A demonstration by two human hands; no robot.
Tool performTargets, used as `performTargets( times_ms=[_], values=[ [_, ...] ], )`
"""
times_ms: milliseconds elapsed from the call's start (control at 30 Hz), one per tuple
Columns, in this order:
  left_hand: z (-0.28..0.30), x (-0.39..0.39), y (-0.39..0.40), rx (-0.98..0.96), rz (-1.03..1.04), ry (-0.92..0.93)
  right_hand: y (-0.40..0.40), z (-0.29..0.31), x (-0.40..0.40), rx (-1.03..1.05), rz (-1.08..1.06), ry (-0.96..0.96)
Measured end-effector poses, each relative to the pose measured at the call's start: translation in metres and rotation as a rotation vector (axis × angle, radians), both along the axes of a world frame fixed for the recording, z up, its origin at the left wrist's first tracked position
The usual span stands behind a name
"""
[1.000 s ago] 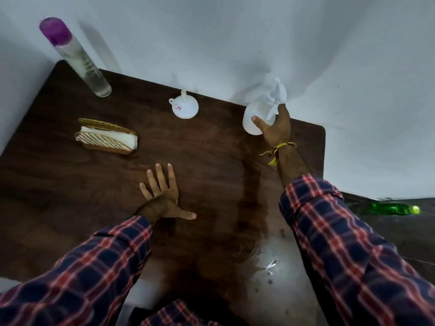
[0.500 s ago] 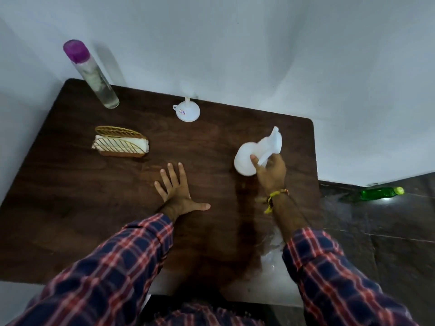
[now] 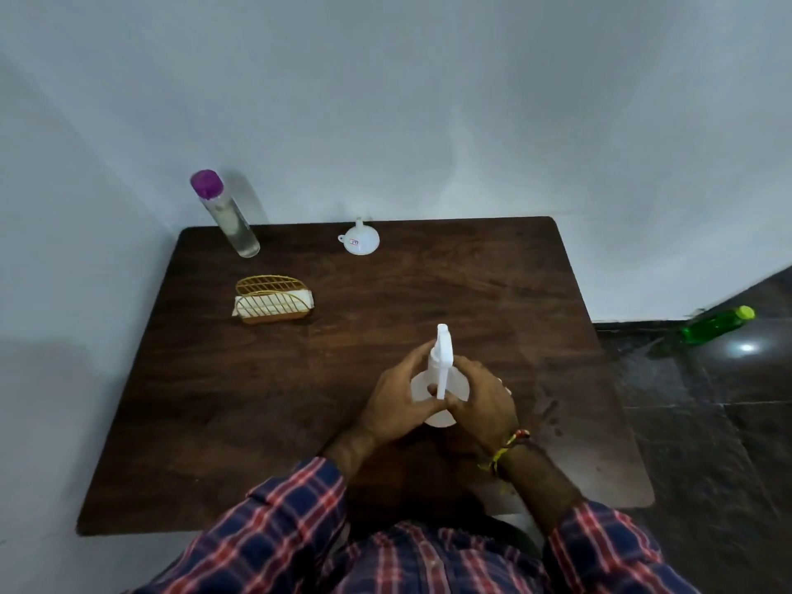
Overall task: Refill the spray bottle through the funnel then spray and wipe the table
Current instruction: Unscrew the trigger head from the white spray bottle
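Standing upright on the dark wooden table (image 3: 385, 293), the white spray bottle (image 3: 441, 366) sits near the front edge, just ahead of the person; its long axis runs vertical and its spray head lies along the line from the person to the wall, though which end is the nozzle I cannot tell. The left hand (image 3: 403, 400) has its grip wrapped round the bottle's left side near the neck, fingers curled against it. The right hand (image 3: 484, 405) grips the right side of the body, thumb at the front under the trigger. What is in the white bottle cannot be made out.

At the far left corner a tall clear bottle (image 3: 227, 216) with a purple cap stands with clear liquid in it. Near the back edge, a white funnel (image 3: 361, 240) rests mouth down, spout up. Between the clear bottle and the hands, a gold wire holder (image 3: 274, 300) carries folded white napkins.

The table is pushed into a corner of pale grey walls. To its right a green bottle (image 3: 715, 325) lies on its side on the dark tiled floor (image 3: 707, 422)
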State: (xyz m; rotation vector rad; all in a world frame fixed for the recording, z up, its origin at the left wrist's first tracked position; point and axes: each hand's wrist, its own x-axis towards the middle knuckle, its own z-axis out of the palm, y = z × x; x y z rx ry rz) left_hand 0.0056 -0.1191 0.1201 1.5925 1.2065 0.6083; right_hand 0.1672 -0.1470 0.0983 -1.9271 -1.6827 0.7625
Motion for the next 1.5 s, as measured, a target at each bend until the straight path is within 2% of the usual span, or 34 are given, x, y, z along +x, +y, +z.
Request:
performTargets(
  times_ms=[100,167,300,400,533,600,733,833,900,933,1033,1067,1100,1167,1233,1300,1367,1400,1433,1500],
  values=[
    [-0.002,0.005,-0.01,-0.024,-0.01,-0.035,-0.001,0.001,-0.008,0.012,0.005,-0.056],
    [-0.009,0.013,-0.018,-0.025,-0.056,0.019,0.001,-0.001,-0.008,-0.047,0.0,-0.076],
    [-0.008,0.027,-0.022,0.173,0.212,0.103,-0.003,-0.007,-0.007,-0.007,0.096,-0.217],
    [-0.003,0.032,-0.02,0.319,0.259,0.167,-0.005,-0.013,-0.007,-0.053,0.057,-0.074],
    [-0.005,0.028,-0.018,0.298,0.252,0.179,-0.002,-0.031,-0.001,-0.103,0.075,0.055],
    [0.004,0.024,-0.014,0.236,0.309,0.088,-0.001,-0.035,0.005,-0.096,0.06,0.21],
    [0.028,0.009,0.01,0.043,0.483,-0.191,0.011,-0.01,0.022,-0.296,-0.164,0.845],
    [0.035,0.002,0.017,-0.083,0.545,-0.293,0.019,0.006,0.032,-0.454,-0.153,1.07],
    [0.036,0.003,0.016,-0.111,0.614,-0.273,0.017,0.013,0.024,-0.458,-0.151,1.03],
    [0.037,0.004,0.016,-0.142,0.671,-0.296,0.014,0.015,0.016,-0.373,-0.182,0.957],
    [0.043,0.007,0.022,-0.273,0.845,-0.459,0.004,0.018,-0.004,0.049,-0.298,0.648],
    [0.045,0.006,0.025,-0.286,0.868,-0.49,0.001,0.017,-0.006,0.142,-0.275,0.551],
    [0.049,0.004,0.028,-0.282,0.862,-0.515,0.0,0.017,-0.006,0.179,-0.235,0.549],
    [0.058,0.0,0.032,-0.252,0.789,-0.586,0.005,0.024,-0.002,0.047,-0.198,0.775],
    [0.064,-0.006,0.033,-0.201,0.654,-0.621,0.011,0.037,0.004,-0.3,-0.266,1.107],
    [0.065,-0.01,0.033,-0.159,0.506,-0.57,0.011,0.049,0.01,-0.714,-0.218,1.259],
    [0.064,-0.011,0.033,-0.149,0.446,-0.51,0.01,0.052,0.01,-0.863,-0.259,1.338],
    [0.064,-0.01,0.032,-0.155,0.477,-0.511,0.008,0.054,0.006,-0.821,-0.303,1.339],
    [0.066,-0.008,0.032,-0.167,0.538,-0.53,0.005,0.053,0.002,-0.663,-0.345,1.319],
    [0.068,-0.005,0.032,-0.227,0.705,-0.626,0.002,0.045,-0.002,-0.161,-0.392,1.076]
  ],
)
